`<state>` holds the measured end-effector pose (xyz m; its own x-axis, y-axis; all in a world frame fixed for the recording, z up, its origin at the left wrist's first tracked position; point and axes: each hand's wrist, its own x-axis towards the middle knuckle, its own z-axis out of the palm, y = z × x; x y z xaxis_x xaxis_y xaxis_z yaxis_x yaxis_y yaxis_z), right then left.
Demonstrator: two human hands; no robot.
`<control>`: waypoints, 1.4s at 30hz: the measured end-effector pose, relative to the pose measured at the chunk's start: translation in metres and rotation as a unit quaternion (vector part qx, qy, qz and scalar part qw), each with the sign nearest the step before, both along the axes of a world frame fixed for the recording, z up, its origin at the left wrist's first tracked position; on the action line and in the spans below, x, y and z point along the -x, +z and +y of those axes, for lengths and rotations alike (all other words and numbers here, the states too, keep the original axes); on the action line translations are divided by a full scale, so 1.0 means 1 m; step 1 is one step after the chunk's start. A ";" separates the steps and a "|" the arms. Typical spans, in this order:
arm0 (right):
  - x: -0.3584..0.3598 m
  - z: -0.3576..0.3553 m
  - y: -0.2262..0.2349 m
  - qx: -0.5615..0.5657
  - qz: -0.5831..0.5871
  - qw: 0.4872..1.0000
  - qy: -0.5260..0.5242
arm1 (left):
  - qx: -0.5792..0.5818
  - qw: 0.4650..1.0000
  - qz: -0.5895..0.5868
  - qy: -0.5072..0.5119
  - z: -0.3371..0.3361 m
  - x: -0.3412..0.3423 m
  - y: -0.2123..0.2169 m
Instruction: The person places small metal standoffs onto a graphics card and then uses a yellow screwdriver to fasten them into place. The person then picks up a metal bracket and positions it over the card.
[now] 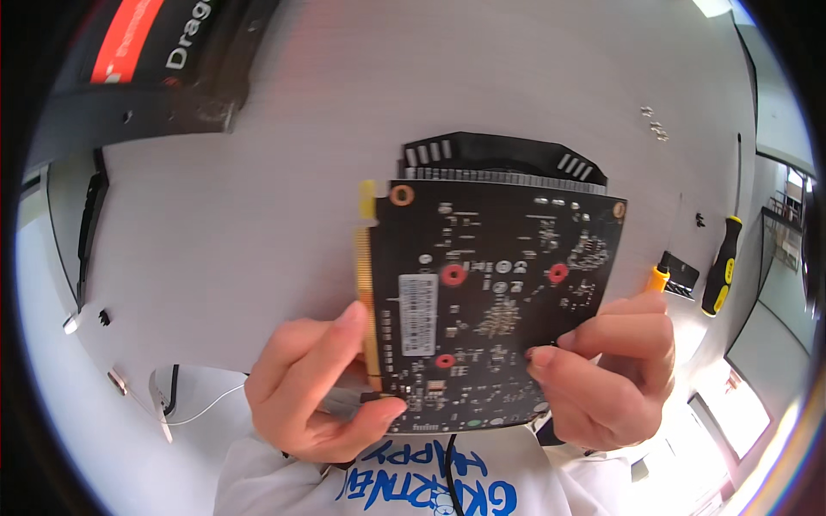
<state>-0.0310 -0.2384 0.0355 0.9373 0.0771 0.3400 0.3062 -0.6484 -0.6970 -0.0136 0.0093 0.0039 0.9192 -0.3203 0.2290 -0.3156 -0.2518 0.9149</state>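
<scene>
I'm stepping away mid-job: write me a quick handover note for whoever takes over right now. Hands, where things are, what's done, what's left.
Left hand: grips the lower left corner of the graphics card, by the gold connector edge.
Right hand: grips the card's lower right edge, thumb on the board.
Card: held up above the white table, solder side facing the camera, black fan shroud behind.
On the table to the right: a black-and-yellow screwdriver, a smaller orange-handled tool, a few small screws. Black box at the top left.
Done: card is off the table, in both hands.
Left: red-ringed mounting holes on the back; whether screws sit in them I cannot tell.
</scene>
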 end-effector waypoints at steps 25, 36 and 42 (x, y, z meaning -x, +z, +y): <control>-0.002 0.005 -0.008 -0.017 -0.053 0.998 -0.027 | 0.002 1.000 0.023 -0.016 0.004 0.001 -0.001; -0.005 -0.007 -0.003 0.013 -0.030 0.999 0.024 | 0.003 1.000 0.027 -0.008 -0.002 -0.001 0.001; -0.003 -0.009 0.000 -0.036 0.026 0.999 0.027 | 0.058 0.997 0.057 -0.001 -0.008 -0.001 0.000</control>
